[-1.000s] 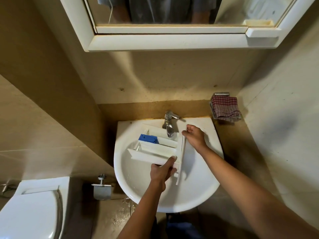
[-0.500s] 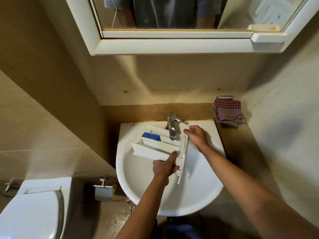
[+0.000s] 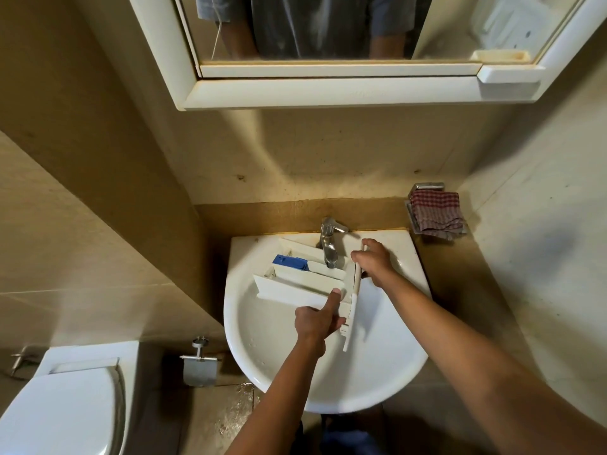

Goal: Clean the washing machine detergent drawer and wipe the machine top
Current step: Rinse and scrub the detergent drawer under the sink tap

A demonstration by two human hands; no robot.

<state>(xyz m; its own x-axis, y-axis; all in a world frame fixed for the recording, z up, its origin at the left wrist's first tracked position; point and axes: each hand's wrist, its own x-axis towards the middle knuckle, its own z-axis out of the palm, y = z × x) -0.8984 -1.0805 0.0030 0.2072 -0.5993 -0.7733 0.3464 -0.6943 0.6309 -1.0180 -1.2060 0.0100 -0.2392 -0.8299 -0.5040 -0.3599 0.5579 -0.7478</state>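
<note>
A white detergent drawer (image 3: 295, 284) with a blue insert (image 3: 289, 261) lies across the white sink (image 3: 387, 372), under the chrome tap (image 3: 329, 244). My left hand (image 3: 317, 318) grips the drawer's near side wall, thumb laid along its top edge. My right hand (image 3: 372, 259) holds the far end of the drawer's front panel (image 3: 353, 307), fingers curled round its top edge. No water runs from the tap.
A red checked cloth (image 3: 437, 215) hangs on a wall holder right of the sink. A mirror cabinet (image 3: 328, 90) juts out overhead. A toilet (image 3: 62, 412) stands at lower left, with a paper holder (image 3: 199, 366) beside the sink.
The view has tilted slightly, so the sink sits lower in frame. Both hands keep their hold on the drawer, which has barely moved.
</note>
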